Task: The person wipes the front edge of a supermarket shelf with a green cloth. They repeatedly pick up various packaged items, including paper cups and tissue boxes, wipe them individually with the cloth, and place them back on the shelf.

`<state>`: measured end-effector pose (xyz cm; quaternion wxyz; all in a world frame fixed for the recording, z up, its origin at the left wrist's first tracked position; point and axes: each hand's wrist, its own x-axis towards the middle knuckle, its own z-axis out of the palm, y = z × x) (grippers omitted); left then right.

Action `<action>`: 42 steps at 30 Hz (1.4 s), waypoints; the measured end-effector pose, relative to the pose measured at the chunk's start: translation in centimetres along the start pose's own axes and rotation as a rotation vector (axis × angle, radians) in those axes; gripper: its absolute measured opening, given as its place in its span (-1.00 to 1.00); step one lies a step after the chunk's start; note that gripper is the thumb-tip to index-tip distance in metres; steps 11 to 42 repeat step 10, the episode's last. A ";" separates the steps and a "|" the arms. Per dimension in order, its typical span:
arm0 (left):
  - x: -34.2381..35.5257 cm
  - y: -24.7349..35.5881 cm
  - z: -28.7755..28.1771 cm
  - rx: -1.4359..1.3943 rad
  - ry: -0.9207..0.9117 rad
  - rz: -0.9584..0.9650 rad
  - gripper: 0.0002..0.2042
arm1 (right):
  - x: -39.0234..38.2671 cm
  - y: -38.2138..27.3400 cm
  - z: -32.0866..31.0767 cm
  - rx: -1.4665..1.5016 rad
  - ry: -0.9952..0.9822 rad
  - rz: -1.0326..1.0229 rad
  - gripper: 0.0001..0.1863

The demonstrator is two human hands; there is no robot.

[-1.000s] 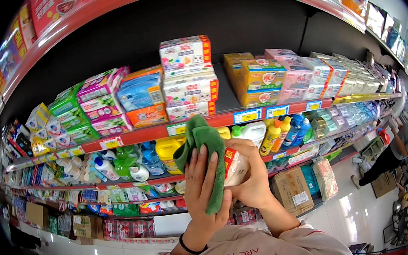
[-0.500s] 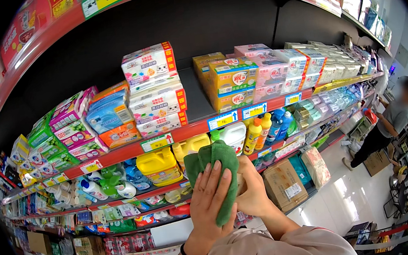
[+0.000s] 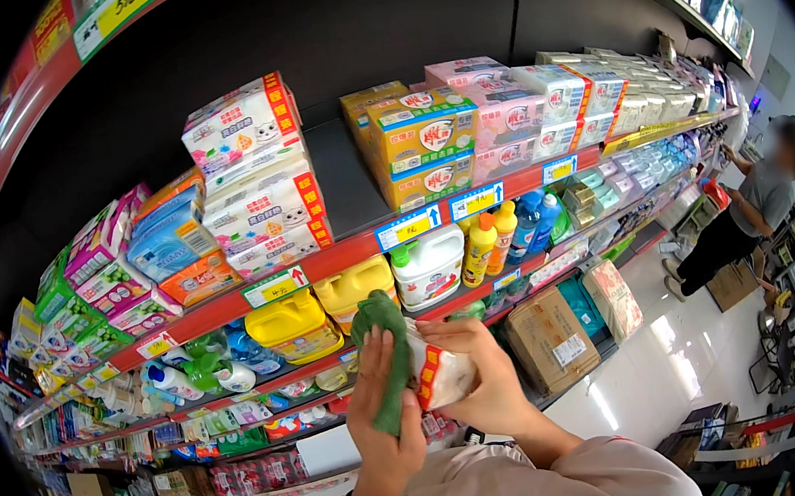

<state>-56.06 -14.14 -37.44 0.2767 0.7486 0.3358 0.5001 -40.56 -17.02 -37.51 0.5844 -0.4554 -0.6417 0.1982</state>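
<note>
A folded green cloth (image 3: 379, 319) lies under the fingers of my left hand (image 3: 383, 422), which presses it against the side of a white soap pack. My right hand (image 3: 491, 379) grips that soap pack (image 3: 446, 380), which has a red band at one end. Both hands are close together in front of my chest, below the shelf edge. The held pack resembles those in the white stack (image 3: 257, 200) on the shelf. Part of the pack is hidden by my fingers and the cloth.
Beside the white stack stand orange soap packs (image 3: 423, 137) and pink ones (image 3: 505, 113). Yellow jugs (image 3: 292, 329) and a white jug (image 3: 431, 269) fill the lower shelf. A cardboard box (image 3: 550, 338) rests at right; farther off, a person (image 3: 746, 202) stands in the aisle.
The soap pack, mostly hidden behind the cloth before, now shows between my hands. My left hand has turned with the cloth to the pack's side. The view has shifted a little to the right.
</note>
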 end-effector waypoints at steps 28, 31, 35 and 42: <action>-0.1 1.6 0.4 0.133 -0.117 0.180 -0.44 | 0.0 0.0 0.6 0.012 -0.051 0.284 -0.25; -0.1 1.6 0.4 0.133 -0.117 0.180 -0.44 | 0.0 0.0 0.6 0.012 -0.051 0.284 -0.25; -0.1 1.6 0.4 0.133 -0.117 0.180 -0.44 | 0.0 0.0 0.6 0.012 -0.051 0.284 -0.25; -0.1 1.6 0.4 0.133 -0.117 0.180 -0.44 | 0.0 0.0 0.6 0.012 -0.051 0.284 -0.25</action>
